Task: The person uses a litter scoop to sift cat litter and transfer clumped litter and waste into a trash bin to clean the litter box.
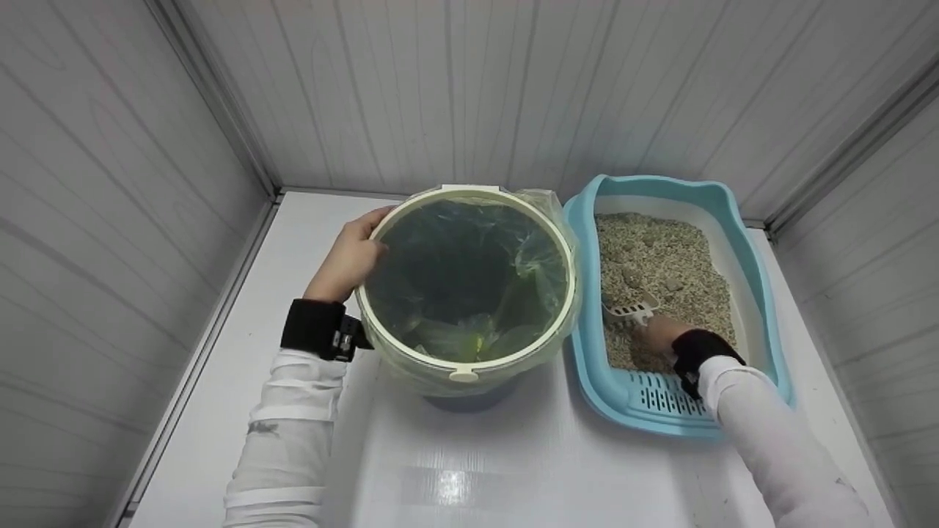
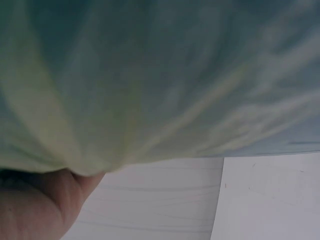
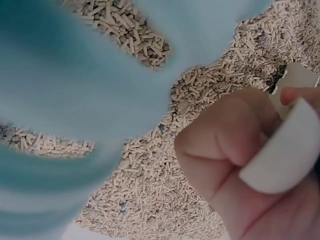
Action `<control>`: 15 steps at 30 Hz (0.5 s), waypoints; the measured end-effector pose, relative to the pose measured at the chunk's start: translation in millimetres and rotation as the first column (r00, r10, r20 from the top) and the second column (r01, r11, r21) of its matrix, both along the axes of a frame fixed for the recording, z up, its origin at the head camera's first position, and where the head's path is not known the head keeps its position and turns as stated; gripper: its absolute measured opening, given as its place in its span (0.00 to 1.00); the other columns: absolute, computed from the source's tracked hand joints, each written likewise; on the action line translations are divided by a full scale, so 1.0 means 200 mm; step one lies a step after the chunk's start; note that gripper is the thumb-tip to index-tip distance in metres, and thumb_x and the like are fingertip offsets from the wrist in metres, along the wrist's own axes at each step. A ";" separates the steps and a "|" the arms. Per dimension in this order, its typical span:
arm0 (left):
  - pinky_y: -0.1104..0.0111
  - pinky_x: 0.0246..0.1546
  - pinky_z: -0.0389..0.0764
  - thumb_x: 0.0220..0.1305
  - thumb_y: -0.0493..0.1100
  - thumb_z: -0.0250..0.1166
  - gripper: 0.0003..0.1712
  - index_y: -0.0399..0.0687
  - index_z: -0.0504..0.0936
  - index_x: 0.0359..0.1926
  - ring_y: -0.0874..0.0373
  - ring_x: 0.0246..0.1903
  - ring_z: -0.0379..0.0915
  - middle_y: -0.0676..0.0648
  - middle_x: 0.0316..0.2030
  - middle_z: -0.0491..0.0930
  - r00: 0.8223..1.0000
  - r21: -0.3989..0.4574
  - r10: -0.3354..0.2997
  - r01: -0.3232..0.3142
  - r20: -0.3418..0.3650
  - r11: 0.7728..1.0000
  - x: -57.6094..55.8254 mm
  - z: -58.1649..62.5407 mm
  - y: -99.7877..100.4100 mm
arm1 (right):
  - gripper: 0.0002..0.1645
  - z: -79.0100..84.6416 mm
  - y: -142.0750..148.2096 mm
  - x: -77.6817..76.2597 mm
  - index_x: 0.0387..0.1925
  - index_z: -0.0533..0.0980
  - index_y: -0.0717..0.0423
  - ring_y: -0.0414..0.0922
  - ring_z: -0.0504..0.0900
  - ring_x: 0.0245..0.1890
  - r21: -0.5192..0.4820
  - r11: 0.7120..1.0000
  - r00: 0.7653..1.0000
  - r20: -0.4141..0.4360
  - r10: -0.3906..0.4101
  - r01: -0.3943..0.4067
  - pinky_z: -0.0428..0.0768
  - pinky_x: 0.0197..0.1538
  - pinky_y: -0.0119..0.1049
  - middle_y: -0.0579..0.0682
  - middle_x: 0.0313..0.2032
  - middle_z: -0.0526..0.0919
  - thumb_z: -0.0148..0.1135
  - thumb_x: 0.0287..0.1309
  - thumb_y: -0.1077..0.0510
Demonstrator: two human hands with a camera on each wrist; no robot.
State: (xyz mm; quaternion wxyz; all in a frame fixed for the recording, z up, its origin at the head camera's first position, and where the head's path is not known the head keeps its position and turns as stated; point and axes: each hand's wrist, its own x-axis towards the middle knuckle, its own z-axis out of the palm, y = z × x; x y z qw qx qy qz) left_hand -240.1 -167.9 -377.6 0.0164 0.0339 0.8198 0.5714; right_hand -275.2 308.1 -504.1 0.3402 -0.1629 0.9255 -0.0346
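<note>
A round bin with a cream rim (image 1: 463,367) stands in the middle, lined with a thin yellowish-green plastic bag (image 1: 543,271). My left hand (image 1: 348,260) grips the bin's rim on its left side; the bag's folds cover much of the left wrist view. To the right is a blue litter box (image 1: 585,293) holding pale pellet litter (image 1: 660,246). Inside it, my right hand (image 1: 658,335) holds a cream slotted litter scoop (image 1: 632,312). The scoop's head lies at the litter near the box's left wall, and its rounded handle end (image 3: 282,155) sticks out of the fist.
Everything stands on a white tabletop (image 1: 440,455), with grey panelled walls (image 1: 469,95) at the back and both sides. A slotted blue step (image 1: 667,396) forms the litter box's front. The bin's right side stands close beside the box.
</note>
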 end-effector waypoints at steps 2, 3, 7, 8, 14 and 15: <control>0.58 0.57 0.64 0.49 0.24 0.43 0.37 0.47 0.62 0.63 0.52 0.57 0.62 0.43 0.58 0.67 1.000 0.007 0.000 0.000 0.012 1.000 0.00 0.00 0.00 | 0.14 0.00 0.01 0.01 0.20 0.71 0.64 0.40 0.58 0.14 -0.035 0.999 0.999 -0.011 -0.041 0.040 0.59 0.18 0.29 0.48 0.15 0.63 0.41 0.57 0.69; 0.58 0.57 0.64 0.49 0.24 0.43 0.37 0.47 0.61 0.64 0.51 0.57 0.62 0.43 0.58 0.66 1.000 0.011 0.000 0.000 0.017 1.000 0.01 0.00 0.00 | 0.16 0.00 0.02 0.01 0.19 0.70 0.63 0.39 0.57 0.13 -0.063 0.996 0.998 -0.020 -0.059 0.058 0.59 0.18 0.29 0.47 0.14 0.62 0.40 0.58 0.68; 0.57 0.56 0.66 0.49 0.24 0.42 0.37 0.47 0.62 0.63 0.51 0.56 0.64 0.43 0.57 0.68 1.000 -0.002 0.014 -0.014 0.028 1.000 0.01 0.00 0.00 | 0.22 -0.01 0.06 0.03 0.18 0.70 0.62 0.37 0.54 0.10 -0.191 0.969 0.986 -0.033 -0.165 0.156 0.59 0.17 0.30 0.42 0.09 0.56 0.37 0.64 0.61; 0.57 0.55 0.66 0.49 0.24 0.42 0.37 0.47 0.62 0.63 0.51 0.56 0.64 0.43 0.57 0.68 0.999 -0.007 0.016 -0.016 0.027 1.000 0.01 0.00 0.00 | 0.24 -0.02 0.07 0.03 0.17 0.69 0.61 0.37 0.54 0.09 -0.215 0.963 0.984 -0.041 -0.174 0.162 0.60 0.18 0.30 0.42 0.09 0.55 0.35 0.65 0.59; 0.57 0.54 0.67 0.49 0.23 0.42 0.37 0.47 0.63 0.63 0.51 0.55 0.65 0.43 0.56 0.68 1.000 0.004 0.014 -0.014 0.025 1.000 0.00 0.00 0.00 | 0.23 0.01 0.14 0.07 0.22 0.68 0.65 0.39 0.55 0.11 -0.239 0.952 0.972 -0.093 -0.216 0.189 0.61 0.20 0.32 0.44 0.12 0.57 0.33 0.66 0.56; 0.57 0.54 0.67 0.50 0.23 0.42 0.37 0.47 0.63 0.63 0.51 0.55 0.65 0.43 0.57 0.68 1.000 0.008 0.014 -0.015 0.025 1.000 0.00 0.00 0.00 | 0.24 0.01 0.15 0.08 0.27 0.68 0.68 0.39 0.56 0.12 -0.242 0.950 0.969 -0.102 -0.227 0.197 0.61 0.21 0.33 0.45 0.13 0.58 0.33 0.67 0.54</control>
